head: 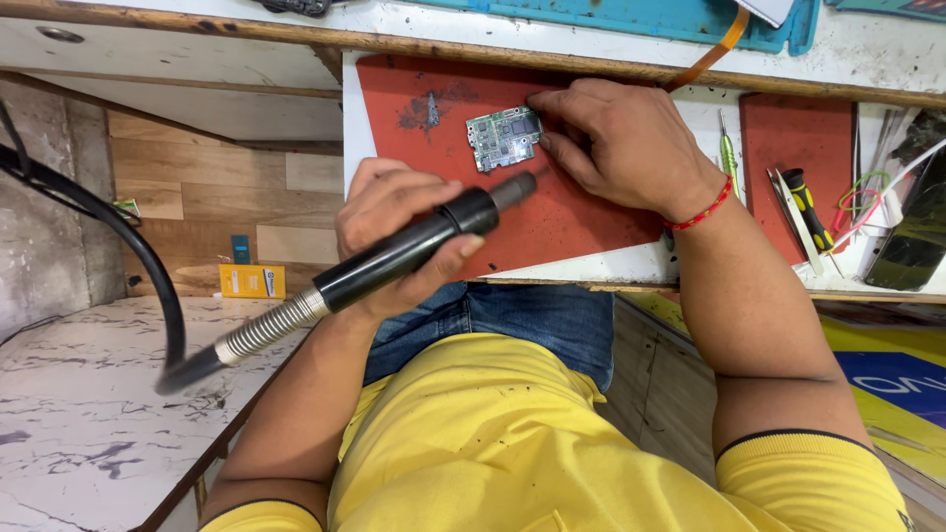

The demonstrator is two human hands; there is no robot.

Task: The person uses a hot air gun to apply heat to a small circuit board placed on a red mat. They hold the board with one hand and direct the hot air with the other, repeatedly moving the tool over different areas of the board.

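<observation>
My left hand (386, 209) is closed around the black handle of a hot-air soldering tool (414, 246). The tool's nozzle (516, 187) points toward a small green circuit board (504, 138) and ends just below it. The board lies flat on a red work mat (576, 222). My right hand (621, 143), with a red thread band at the wrist, rests on the mat with its fingertips pressing the board's right edge. A metal spring sleeve and a black hose (138, 246) trail from the tool to the left.
Right of the mat lie a green-handled tool (728, 158), a second red mat (793, 148), a black-and-yellow screwdriver (808, 207), tweezers and a dark phone (912, 241). A blue mat (641, 15) sits on the shelf above. A marble counter (89, 394) is at lower left.
</observation>
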